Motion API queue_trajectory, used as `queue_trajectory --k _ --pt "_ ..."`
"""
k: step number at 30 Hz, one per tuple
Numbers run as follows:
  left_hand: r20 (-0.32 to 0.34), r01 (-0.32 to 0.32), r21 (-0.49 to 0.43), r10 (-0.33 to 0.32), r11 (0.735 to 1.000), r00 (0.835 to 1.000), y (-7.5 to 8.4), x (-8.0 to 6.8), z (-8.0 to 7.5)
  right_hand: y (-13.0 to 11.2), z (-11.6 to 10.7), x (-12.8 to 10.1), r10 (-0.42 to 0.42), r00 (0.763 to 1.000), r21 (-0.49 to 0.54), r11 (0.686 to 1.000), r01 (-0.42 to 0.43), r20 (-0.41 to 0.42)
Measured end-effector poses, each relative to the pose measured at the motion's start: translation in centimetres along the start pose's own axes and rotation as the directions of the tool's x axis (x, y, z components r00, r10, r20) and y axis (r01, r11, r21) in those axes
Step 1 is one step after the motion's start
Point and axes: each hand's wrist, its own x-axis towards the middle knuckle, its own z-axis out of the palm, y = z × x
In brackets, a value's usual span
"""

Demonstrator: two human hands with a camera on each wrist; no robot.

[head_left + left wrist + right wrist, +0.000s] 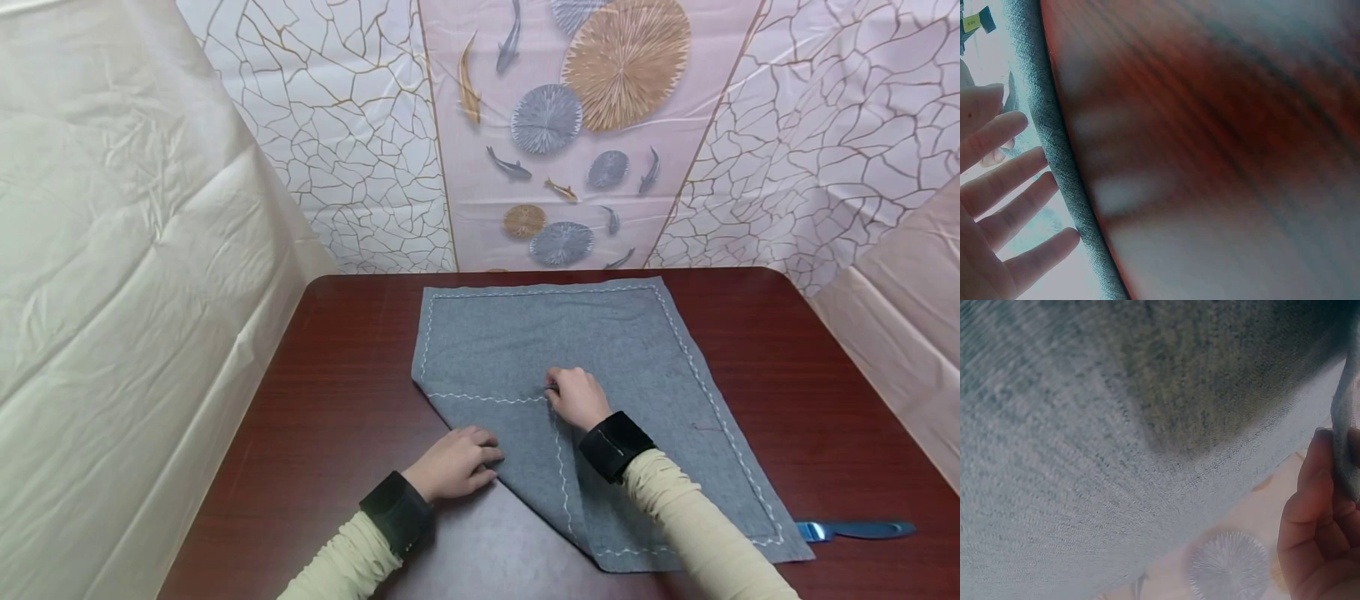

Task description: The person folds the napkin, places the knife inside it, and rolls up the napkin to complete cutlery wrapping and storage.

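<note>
Table (360,367) dark red, cloth (622,350) spread, walls apparently sheeted

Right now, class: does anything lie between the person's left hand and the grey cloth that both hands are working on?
Nothing visible does. The left hand rests on the table with its fingertips at the folded edge of the grey cloth. The right hand already pinches the folded-in corner.

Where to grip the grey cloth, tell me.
Grip the cloth at its folded-over corner, where the right hand already pinches it. Come from above: the rest lies flat on the table, and only that corner offers a free edge.
</note>
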Motion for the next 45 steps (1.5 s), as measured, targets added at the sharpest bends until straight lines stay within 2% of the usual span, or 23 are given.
queue_trajectory --k 6,13,22,35,45 --pt "0.012 0.011 0.009 -0.011 1.0 1.0 0.1 0.1 0.1 0.4 -0.2 0.1 -0.004 1.0 -0.012 1.0 0.004 -0.016" --pt "-0.006 0.0 0.014 0.0 1.0 1.0 0.2 0.2 0.2 0.8 -0.5 0.3 -0.003 1.0 -0.017 1.0 0.002 -0.017" --pt "0.045 0.029 0.004 -0.029 1.0 0.999 0.3 0.4 0.2 1.4 -0.6 0.5 0.008 1.0 -0.06 0.998 -0.01 -0.026" --pt "0.026 0.023 0.008 -0.023 1.0 0.999 0.5 0.4 0.0 2.0 -0.8 1.0 -0.029 0.998 -0.096 0.995 0.023 -0.053" --pt "0.035 0.029 0.008 -0.03 1.0 0.999 0.5 0.5 0.1 2.4 -0.9 1.0 -0.038 0.998 -0.091 0.995 0.033 -0.054"
